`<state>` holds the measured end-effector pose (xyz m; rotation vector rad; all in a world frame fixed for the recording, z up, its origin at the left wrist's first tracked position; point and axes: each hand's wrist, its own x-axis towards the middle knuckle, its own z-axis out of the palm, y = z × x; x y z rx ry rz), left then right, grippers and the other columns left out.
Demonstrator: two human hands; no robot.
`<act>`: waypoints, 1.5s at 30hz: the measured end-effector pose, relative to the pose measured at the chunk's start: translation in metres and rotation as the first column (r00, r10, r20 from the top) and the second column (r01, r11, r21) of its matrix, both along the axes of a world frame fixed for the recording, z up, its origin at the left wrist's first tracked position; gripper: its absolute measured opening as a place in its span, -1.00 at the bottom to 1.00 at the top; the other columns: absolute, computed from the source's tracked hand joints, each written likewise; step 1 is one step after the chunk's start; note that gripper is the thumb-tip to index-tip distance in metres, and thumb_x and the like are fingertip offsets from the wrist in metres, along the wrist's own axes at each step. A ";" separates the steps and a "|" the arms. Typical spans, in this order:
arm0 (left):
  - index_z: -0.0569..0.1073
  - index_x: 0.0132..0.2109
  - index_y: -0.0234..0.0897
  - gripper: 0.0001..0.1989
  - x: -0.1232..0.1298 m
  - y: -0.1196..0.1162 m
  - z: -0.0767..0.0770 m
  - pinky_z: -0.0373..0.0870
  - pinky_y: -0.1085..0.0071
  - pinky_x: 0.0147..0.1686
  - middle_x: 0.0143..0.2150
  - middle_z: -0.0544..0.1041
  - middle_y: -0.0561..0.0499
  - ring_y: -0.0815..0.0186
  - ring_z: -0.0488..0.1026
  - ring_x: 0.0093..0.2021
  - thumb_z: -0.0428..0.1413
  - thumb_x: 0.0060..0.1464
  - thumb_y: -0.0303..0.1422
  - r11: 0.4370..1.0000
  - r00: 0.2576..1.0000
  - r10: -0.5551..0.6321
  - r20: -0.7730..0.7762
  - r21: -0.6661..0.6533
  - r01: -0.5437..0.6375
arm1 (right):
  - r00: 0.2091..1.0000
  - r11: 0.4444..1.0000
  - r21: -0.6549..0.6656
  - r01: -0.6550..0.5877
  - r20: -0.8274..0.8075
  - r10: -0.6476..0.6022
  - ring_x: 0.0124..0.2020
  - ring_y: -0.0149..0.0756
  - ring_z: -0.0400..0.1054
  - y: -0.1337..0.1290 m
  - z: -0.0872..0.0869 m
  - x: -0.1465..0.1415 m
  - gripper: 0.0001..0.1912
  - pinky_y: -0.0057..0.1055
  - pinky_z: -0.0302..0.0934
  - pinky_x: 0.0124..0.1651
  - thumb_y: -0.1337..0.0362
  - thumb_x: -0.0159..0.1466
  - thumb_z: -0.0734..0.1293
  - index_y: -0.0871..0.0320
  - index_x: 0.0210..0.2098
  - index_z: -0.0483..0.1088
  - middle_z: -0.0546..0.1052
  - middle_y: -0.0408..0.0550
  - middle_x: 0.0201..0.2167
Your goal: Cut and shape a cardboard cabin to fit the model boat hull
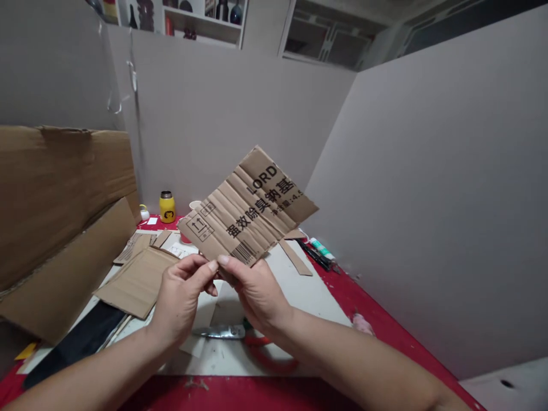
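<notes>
The card (257, 211) is up in front of both hands, just past the thumb tips, with its printed side facing back this way. Its long way runs on a slant, from low on the left to high on the right – the same way as the big print. Both hands touch its low edge, so neither is far off. The left hand (182, 291) pinches the low corner with thumb and finger. The right hand (263, 294) holds on just beside it, thumb on the front, and covers more of the card.

The right hand's other fingers are mostly hidden, and so is the back of the card. The print is cut off at the right edge. A cup (195, 204) is part hidden behind the card. Below the hands, the scissors (220, 332) – I think that's what they are – have blurry handles, part hidden by the right arm
</notes>
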<state>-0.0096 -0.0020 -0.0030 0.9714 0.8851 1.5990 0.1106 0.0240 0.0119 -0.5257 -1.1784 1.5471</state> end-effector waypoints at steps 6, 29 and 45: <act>0.52 -0.49 -0.28 -0.81 0.005 -0.006 -0.001 0.35 0.53 -0.52 -0.54 0.47 0.10 0.44 0.34 -0.55 0.32 -0.07 -0.29 0.999 0.999 -0.047 -0.014 -0.018 0.046 | 0.988 0.999 0.008 0.050 0.149 -0.051 -0.49 -0.38 0.22 -0.005 0.002 0.013 -0.90 -0.42 0.16 -0.41 0.30 0.05 0.41 0.17 -0.42 0.44 0.43 -0.17 -0.51; 0.61 -0.24 -0.28 -0.76 -0.002 -0.026 -0.001 0.53 0.30 -0.30 -0.29 0.60 -0.10 0.22 0.52 -0.33 0.33 -0.09 -0.27 0.847 0.892 -0.452 0.028 -0.301 0.439 | 0.932 0.964 -0.081 -0.253 0.248 0.266 -0.31 -0.27 0.41 -0.013 -0.007 0.076 -0.65 -0.33 0.25 -0.15 0.32 -0.07 0.47 0.15 -0.23 0.56 0.61 -0.13 -0.33; 0.52 0.04 -0.23 -0.42 0.008 -0.019 -0.006 0.55 0.32 -0.40 -0.08 0.64 -0.15 0.10 0.59 -0.22 0.40 -0.20 -0.33 0.891 0.931 -0.342 -0.128 -0.360 0.277 | 0.829 0.950 -0.118 -0.290 0.466 0.311 -0.50 -0.42 0.26 0.001 -0.015 0.076 -0.83 -0.50 0.15 -0.40 0.40 -0.13 0.37 0.18 -0.48 0.49 0.47 -0.26 -0.56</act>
